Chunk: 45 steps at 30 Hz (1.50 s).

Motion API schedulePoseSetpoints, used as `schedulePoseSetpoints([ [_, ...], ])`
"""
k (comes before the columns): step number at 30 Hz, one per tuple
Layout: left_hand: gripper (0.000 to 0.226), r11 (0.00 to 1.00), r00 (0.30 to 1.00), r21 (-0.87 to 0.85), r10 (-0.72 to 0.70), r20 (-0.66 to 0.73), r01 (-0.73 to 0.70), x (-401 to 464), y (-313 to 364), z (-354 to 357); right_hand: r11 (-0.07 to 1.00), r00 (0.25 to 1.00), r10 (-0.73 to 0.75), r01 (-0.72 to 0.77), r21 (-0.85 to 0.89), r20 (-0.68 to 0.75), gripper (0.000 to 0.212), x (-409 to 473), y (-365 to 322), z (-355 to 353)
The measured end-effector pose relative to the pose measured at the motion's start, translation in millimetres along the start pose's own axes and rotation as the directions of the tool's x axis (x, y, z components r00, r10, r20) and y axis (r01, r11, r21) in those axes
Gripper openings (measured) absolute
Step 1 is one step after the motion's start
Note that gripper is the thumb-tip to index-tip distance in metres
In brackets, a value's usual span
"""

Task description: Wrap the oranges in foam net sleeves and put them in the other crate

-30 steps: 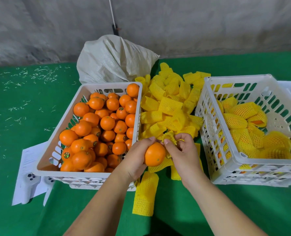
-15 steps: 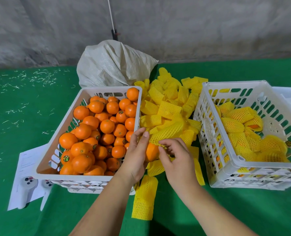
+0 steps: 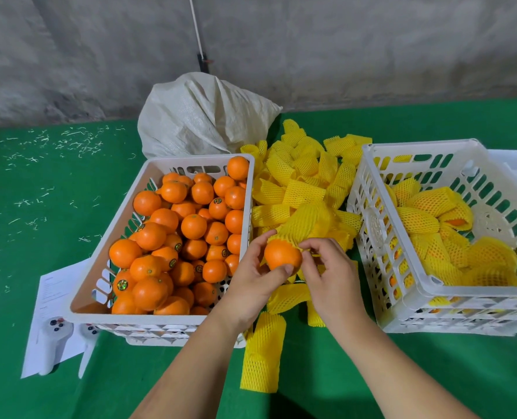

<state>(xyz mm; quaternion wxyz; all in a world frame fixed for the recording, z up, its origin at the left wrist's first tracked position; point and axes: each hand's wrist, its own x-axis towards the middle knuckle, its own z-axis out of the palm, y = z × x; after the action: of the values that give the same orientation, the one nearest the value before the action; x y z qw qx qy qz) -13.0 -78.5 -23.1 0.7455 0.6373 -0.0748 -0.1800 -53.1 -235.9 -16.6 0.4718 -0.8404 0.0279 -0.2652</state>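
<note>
orange fruit, one bare orange [image 3: 282, 256], sits in my left hand [image 3: 255, 278], its fingers curled round it above the gap between the two crates near the tabletop's front edge. half a second ago the fruit was half hidden behind that hand; now it faces me, and my right hand [image 3: 330, 272] pinches the mouth of a foam net sleeve [image 3: 307, 220] just beside it. i judge sleeving comes next, then the right crate [image 3: 369, 189].

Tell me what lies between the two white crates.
In the head view, a pile of yellow foam net sleeves fills the gap, with both hands there holding an orange over it.
</note>
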Motion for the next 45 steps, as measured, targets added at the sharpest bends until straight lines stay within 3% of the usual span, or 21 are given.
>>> schedulePoseSetpoints([
  [7,0.071,0.998,0.992,0.022,0.057,-0.117,-0.055,1.0,-0.2,4.9,0.963,0.975,-0.22,0.222,-0.156,0.03,0.019,-11.5,-20.0,-7.0],
  [12,0.063,0.988,0.987,-0.137,-0.09,-0.13,0.072,2.9,2.8,8.2,0.987,0.992,-0.08,0.092,-0.131,0.099,0.029,-4.8,-18.5,-3.0],
  [15,0.06,0.968,0.986,-0.194,-0.166,-0.026,0.158,2.4,2.8,6.4,0.998,0.992,-0.046,0.052,-0.048,0.116,0.024,-3.2,-13.8,-0.7],
  [20,0.079,0.964,0.975,-0.174,-0.181,0.127,0.201,-3.4,-3.3,3.3,1.0,0.991,-0.019,0.018,0.009,0.129,0.027,-3.1,-5.2,-0.9],
  [24,0.077,0.979,0.986,-0.132,-0.149,0.073,0.158,-2.3,-5.9,6.0,0.997,0.996,-0.06,0.062,-0.039,0.065,0.026,-1.4,-0.3,-8.2],
  [29,0.066,0.992,0.996,-0.093,-0.092,-0.006,0.091,-3.0,-7.3,10.5,0.97,0.976,-0.215,0.209,-0.123,-0.035,0.023,-6.7,-15.9,-13.7],
  [34,0.049,0.997,0.991,-0.066,-0.049,-0.121,0.041,-3.2,-5.3,14.4,0.993,0.992,-0.113,0.115,-0.034,0.06,0.031,-19.6,-24.6,-10.9],
  [37,0.061,0.997,0.986,-0.041,-0.076,-0.149,0.071,-2.9,1.0,15.2,0.998,0.995,-0.042,0.047,-0.053,0.095,0.043,-22.5,-20.7,-11.2],
  [41,0.082,0.992,0.993,0.093,-0.071,-0.096,0.08,-6.4,2.6,19.9,0.994,0.994,-0.092,0.088,0.066,0.062,0.034,-14.5,-19.9,-15.9],
  [45,0.059,0.991,0.99,0.029,-0.132,-0.057,0.134,-6.7,6.6,11.7,0.989,0.994,-0.096,0.089,0.12,0.048,0.031,-7.9,-13.3,-20.0],
])
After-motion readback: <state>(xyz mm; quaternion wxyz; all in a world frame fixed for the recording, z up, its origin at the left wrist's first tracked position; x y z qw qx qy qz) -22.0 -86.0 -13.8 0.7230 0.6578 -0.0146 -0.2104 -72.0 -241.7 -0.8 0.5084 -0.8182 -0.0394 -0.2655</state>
